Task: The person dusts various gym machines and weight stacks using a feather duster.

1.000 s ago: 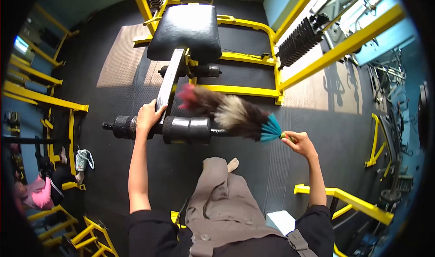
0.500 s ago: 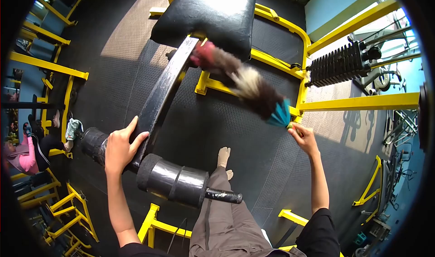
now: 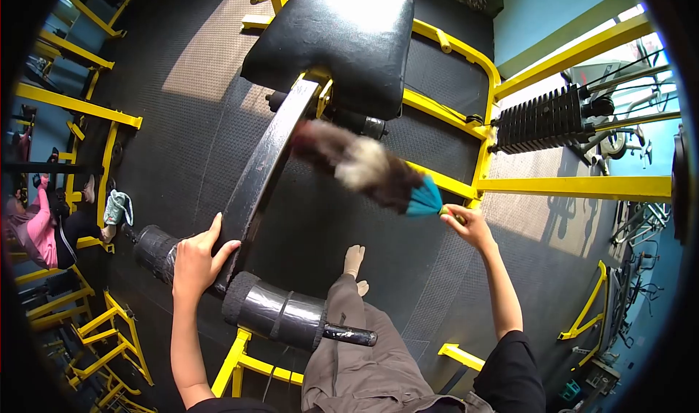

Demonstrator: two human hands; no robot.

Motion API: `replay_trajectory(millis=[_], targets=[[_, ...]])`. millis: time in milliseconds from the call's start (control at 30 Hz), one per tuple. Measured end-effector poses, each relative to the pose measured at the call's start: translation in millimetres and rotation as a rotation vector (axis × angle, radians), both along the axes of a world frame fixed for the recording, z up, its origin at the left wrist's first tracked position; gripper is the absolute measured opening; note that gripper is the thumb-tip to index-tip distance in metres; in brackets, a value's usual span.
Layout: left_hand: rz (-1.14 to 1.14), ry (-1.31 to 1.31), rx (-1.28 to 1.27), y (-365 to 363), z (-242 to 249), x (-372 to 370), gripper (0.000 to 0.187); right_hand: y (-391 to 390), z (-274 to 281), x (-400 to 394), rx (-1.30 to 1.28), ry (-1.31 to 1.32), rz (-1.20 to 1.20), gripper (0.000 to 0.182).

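Duster held out to the black bar

Your right hand (image 3: 470, 225) had its fingers clamped on the handle of the duster (image 3: 368, 169), whose blurred reddish tip was at the black bar (image 3: 263, 162); you couldn't tell whether they touched. Your left hand (image 3: 195, 265) rested on the bar's lower end, thumb and forefinger spread apart, between two padded rollers (image 3: 277, 309). Beyond the duster was a black seat pad (image 3: 336, 43) on a yellow frame (image 3: 437, 182).

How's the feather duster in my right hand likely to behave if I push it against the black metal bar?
The feather duster looks fluffy, so its plumes would probably bend softly against the bar. It's likely light for its bulk: your right hand seems to pinch just its end.
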State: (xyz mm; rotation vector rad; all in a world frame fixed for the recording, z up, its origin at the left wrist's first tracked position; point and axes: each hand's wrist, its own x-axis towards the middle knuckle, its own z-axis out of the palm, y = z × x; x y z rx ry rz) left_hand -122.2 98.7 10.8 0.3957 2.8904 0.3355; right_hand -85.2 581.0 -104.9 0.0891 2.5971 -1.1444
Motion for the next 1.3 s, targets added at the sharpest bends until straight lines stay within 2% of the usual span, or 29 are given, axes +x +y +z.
replay_trajectory(millis=[33,133,300,333,433,500,533,600,667,733,767,933,1000,1133,1200,1300], targets=[[-0.008,0.007,0.003,0,0,0,0.052,-3,0,0,-0.029,0.095,-0.008,0.027],[0.014,-0.002,0.035,-2,-3,0,0.052,-2,4,14,-0.015,0.075,0.037,0.027],[0.009,0.000,0.018,-1,-1,0,0.052,8,28,49,-0.159,-0.088,0.264,0.025],[-0.011,0.016,0.010,-1,-1,0,0.052,10,29,53,-0.127,-0.044,0.349,0.025],[-0.019,0.027,0.012,-3,-6,1,0.053,4,34,42,-0.150,-0.107,0.271,0.026],[-0.026,0.038,0.018,-3,-4,2,0.053,6,18,27,-0.106,0.028,0.194,0.026],[0.009,0.006,0.030,0,-1,2,0.052,6,17,16,-0.086,0.078,0.162,0.026],[0.041,-0.022,0.037,5,2,1,0.051,-1,24,-2,0.034,-0.026,0.056,0.027],[0.093,-0.011,0.153,11,-5,-3,0.052,-5,14,-6,0.048,0.051,0.000,0.032],[0.197,-0.129,0.132,25,-20,-15,0.062,-11,8,3,0.006,0.116,-0.002,0.030],[0.233,-0.147,0.103,32,-27,-23,0.062,-14,15,10,-0.015,0.041,0.021,0.028],[0.352,-0.208,-0.026,60,-42,-61,0.059,-3,30,60,-0.177,0.043,0.302,0.026],[0.396,-0.250,-0.025,65,-45,-72,0.057,-2,31,64,-0.155,0.006,0.346,0.025],[0.496,-0.298,-0.056,71,-60,-90,0.061,6,11,39,-0.145,0.059,0.103,0.026],[0.505,-0.287,-0.055,72,-61,-88,0.060,2,2,22,-0.060,0.065,-0.019,0.027],[0.505,-0.255,-0.061,75,-58,-86,0.058,-6,-4,17,-0.120,0.112,-0.103,0.028]])
